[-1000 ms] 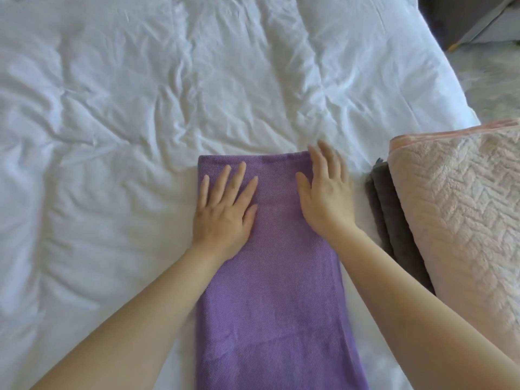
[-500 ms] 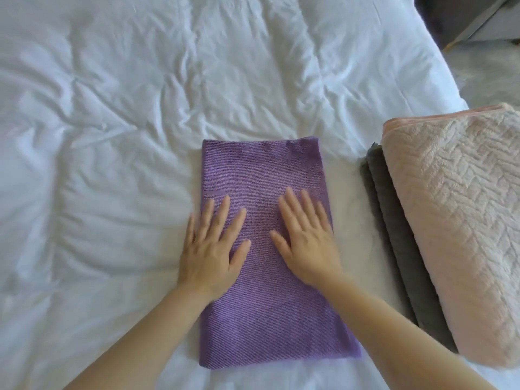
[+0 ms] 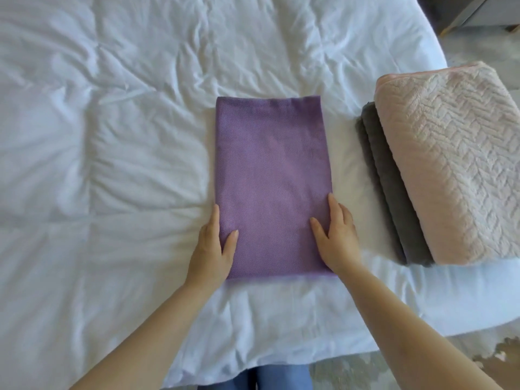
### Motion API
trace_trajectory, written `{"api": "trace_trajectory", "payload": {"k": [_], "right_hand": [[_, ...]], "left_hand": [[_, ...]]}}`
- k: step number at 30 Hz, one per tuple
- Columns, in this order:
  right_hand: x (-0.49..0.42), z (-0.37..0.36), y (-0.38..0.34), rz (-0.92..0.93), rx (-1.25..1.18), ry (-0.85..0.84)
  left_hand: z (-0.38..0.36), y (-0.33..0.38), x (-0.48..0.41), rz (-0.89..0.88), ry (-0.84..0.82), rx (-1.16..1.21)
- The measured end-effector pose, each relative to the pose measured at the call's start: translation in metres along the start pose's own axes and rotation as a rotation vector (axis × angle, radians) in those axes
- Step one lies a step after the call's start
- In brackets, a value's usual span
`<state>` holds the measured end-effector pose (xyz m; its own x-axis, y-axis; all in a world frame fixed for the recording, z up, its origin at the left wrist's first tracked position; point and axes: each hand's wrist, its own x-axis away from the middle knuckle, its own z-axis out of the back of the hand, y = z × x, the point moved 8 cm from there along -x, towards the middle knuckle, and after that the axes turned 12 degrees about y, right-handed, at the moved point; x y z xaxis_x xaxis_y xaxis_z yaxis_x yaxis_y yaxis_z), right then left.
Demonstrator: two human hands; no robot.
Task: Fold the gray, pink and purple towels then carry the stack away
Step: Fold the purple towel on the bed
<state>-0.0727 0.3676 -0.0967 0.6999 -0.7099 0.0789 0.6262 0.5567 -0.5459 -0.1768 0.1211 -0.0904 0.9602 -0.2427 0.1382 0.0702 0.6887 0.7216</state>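
The purple towel (image 3: 270, 175) lies folded into a narrow rectangle in the middle of the white bed (image 3: 112, 142). My left hand (image 3: 212, 249) clasps its near left edge, thumb on top and fingers along the side. My right hand (image 3: 337, 237) holds the near right edge the same way. To the right, the folded pink towel (image 3: 455, 164) rests on top of the folded gray towel (image 3: 394, 198), whose left edge sticks out from under it.
The bed's near edge runs just in front of my legs in blue jeans (image 3: 281, 378). A patterned rug (image 3: 501, 356) shows at the bottom right. A piece of grey furniture (image 3: 478, 12) stands beyond the bed's far right corner.
Both hands slid from the towel's far end toward me, flat on the cloth, then moved outward to its near side edges. The view pulled back, showing the whole towel.
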Motion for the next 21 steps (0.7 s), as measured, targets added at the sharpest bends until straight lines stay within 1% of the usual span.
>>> {"api": "trace_trajectory", "payload": {"k": [4, 7, 10, 13, 16, 21], "right_hand": [[0.016, 0.004, 0.012, -0.101, -0.106, -0.04], [0.028, 0.007, 0.023, -0.143, -0.151, -0.081], [0.054, 0.007, 0.035, -0.167, -0.163, -0.138], [0.077, 0.014, 0.046, -0.165, -0.09, -0.154], [0.094, 0.024, 0.05, -0.091, -0.016, -0.162], [0.1, 0.036, 0.053, -0.066, -0.027, -0.199]], "left_hand": [[0.002, -0.006, 0.008, 0.144, 0.019, 0.066], [0.001, -0.021, 0.027, 0.227, -0.015, 0.021], [0.0, -0.031, 0.058, 0.233, -0.025, -0.044], [0.001, -0.035, 0.085, 0.239, -0.019, -0.098], [0.003, -0.031, 0.11, 0.227, -0.024, -0.148], [0.008, -0.027, 0.12, 0.245, -0.019, -0.276]]}}
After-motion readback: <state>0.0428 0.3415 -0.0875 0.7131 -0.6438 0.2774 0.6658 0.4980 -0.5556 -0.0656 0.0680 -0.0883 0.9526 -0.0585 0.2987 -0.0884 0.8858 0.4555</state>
